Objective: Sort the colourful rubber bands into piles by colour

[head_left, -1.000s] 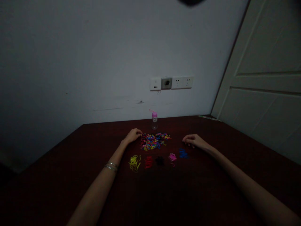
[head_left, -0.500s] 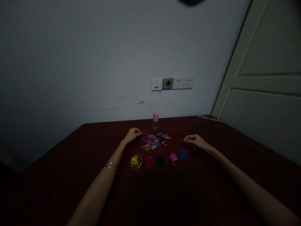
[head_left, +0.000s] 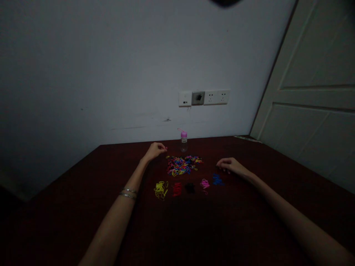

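Note:
A mixed pile of small coloured rubber bands lies on the dark red table. My left hand is raised just beyond the pile's left edge, thumb and fingertips pinched together. A tiny pinkish spot shows at the fingertips; whether it is a band or skin I cannot make out. My right hand rests right of the pile, fingers loosely bent and apart, no band visible in it. Nearer me lie sorted groups: yellow bands, red bands, black bands, pink bands and blue bands, the last beside my right hand.
A clear bottle with a pink cap stands behind the pile. The wall with sockets rises at the table's back edge, and a pale panelled door is at the right. A thin flat strip lies at the back right.
My left hand has lifted and moved back from the pile's left edge, and a yellow band shows there. My right hand stays in place. The view has shifted slightly.

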The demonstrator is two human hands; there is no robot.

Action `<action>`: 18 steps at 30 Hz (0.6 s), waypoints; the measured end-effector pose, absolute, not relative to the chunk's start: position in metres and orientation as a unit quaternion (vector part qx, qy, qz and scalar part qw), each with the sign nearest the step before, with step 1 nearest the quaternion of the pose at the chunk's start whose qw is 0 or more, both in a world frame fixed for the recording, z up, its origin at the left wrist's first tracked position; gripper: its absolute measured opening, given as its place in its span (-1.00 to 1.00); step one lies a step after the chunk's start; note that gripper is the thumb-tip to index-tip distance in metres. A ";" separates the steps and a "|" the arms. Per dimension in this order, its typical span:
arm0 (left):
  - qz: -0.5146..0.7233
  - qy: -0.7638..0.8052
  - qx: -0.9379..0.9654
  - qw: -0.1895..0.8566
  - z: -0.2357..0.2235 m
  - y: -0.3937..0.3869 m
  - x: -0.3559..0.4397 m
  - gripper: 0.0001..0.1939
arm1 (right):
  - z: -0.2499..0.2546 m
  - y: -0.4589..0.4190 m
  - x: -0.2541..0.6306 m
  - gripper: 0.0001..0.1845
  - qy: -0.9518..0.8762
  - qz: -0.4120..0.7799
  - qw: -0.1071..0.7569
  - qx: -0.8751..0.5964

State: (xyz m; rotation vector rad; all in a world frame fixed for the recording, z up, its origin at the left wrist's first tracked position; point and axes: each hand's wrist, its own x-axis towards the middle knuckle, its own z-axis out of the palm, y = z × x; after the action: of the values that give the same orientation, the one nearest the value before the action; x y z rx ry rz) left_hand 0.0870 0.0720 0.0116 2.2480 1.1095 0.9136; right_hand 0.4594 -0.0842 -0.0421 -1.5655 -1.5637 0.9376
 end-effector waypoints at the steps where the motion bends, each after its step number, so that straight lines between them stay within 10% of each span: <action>1: 0.339 0.397 0.819 0.239 0.017 0.070 0.088 -0.78 | -0.042 -0.084 0.459 -0.71 -0.607 0.363 0.362 -0.607; 18: 0.198 0.244 0.886 0.341 0.064 -0.019 0.157 -0.86 | -0.039 -0.087 0.457 -0.73 -0.612 0.352 0.361 -0.610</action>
State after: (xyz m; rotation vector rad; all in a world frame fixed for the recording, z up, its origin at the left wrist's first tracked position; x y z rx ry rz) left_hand 0.1572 -0.0186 0.0645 2.3047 0.6355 0.5158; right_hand 0.4567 -0.0866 -0.0393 -1.5711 -1.5763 0.9075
